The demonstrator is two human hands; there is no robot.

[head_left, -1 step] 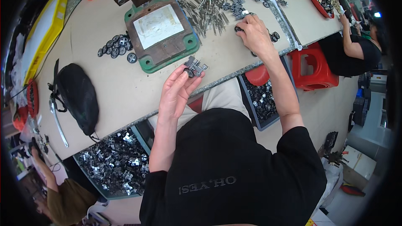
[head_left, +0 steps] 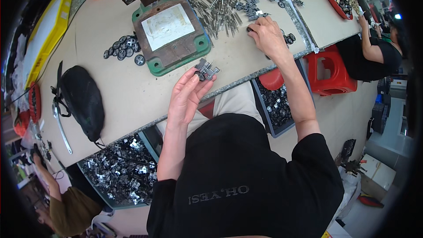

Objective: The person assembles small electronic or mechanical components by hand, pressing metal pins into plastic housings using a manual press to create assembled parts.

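Observation:
My left hand [head_left: 187, 94] is closed at the fingertips around a small grey plastic chassis part [head_left: 207, 69], held above the table's front edge. A black wheel [head_left: 200, 76] shows at the part's near side, by my thumb. Farther right, my right hand [head_left: 267, 37] reaches down to the tabletop, its thumb and forefinger pinched on a small black wheel [head_left: 250, 29]. More black wheels [head_left: 288, 39] lie just right of that hand, partly hidden by it. Several grey chassis parts [head_left: 257, 15] lie beyond its fingers.
A green-based press [head_left: 155, 67] with a white pad stands ahead. Left of it lie loose wheels [head_left: 122, 48] and a black pouch [head_left: 81, 103]. Metal pins [head_left: 218, 13] heap behind. Parts bins [head_left: 119, 172] sit below the edge, beside a red stool [head_left: 330, 72]. Other people work at both sides.

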